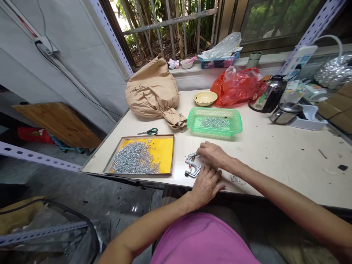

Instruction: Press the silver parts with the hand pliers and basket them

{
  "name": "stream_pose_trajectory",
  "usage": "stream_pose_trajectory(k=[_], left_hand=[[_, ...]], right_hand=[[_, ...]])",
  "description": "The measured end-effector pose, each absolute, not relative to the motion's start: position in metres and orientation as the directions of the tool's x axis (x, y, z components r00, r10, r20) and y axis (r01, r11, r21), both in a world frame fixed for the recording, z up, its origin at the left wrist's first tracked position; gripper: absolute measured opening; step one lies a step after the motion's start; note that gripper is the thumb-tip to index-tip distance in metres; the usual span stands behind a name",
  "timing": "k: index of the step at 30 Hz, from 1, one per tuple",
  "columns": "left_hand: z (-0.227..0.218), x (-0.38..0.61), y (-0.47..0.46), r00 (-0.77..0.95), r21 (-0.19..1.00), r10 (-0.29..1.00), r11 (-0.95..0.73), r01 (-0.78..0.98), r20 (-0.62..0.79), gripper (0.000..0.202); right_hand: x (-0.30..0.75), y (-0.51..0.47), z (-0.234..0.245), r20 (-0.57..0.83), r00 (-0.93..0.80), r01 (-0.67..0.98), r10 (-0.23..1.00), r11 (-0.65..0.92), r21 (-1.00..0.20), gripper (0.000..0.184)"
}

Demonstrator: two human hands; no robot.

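A grey metal plier-like tool (194, 168) with a C-shaped jaw, a dark spring and a small red part lies at the front of the table. My left hand (206, 184) is closed over its right side, fingers bent and thumb pointing right. Just above, my right hand (213, 153) bends down with its fingertips pressed together by the tool's upper end. What those fingertips hold, if anything, is hidden. Beside my right wrist lies a small heap of tiny shiny pieces (237, 179), too small to name.
A shallow tray (172, 156) holds many small silvery metal pieces (134, 157) on yellow lining. Green-handled scissors (150, 131) lie behind it. A green basket (236, 128) contains more metal pieces. Farther back are a brown paper bundle (154, 90), yellow bowl (205, 98), red bag (233, 88) and kettle (271, 93).
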State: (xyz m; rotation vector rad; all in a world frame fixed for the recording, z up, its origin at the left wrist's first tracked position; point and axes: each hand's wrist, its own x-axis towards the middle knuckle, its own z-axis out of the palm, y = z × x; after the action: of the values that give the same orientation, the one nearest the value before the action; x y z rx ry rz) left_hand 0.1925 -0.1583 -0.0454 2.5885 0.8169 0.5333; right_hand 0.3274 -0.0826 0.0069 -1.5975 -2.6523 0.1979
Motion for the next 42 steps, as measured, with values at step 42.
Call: stream_pose_trajectory(k=[42], left_hand=[[0.002, 0.026, -0.080, 0.304, -0.052, 0.951, -0.307, 0.950, -0.058, 0.024]], right_hand=[[0.329, -0.122, 0.027, 0.229, -0.361, 0.806, 0.904, 0.426, -0.410, 0.029]])
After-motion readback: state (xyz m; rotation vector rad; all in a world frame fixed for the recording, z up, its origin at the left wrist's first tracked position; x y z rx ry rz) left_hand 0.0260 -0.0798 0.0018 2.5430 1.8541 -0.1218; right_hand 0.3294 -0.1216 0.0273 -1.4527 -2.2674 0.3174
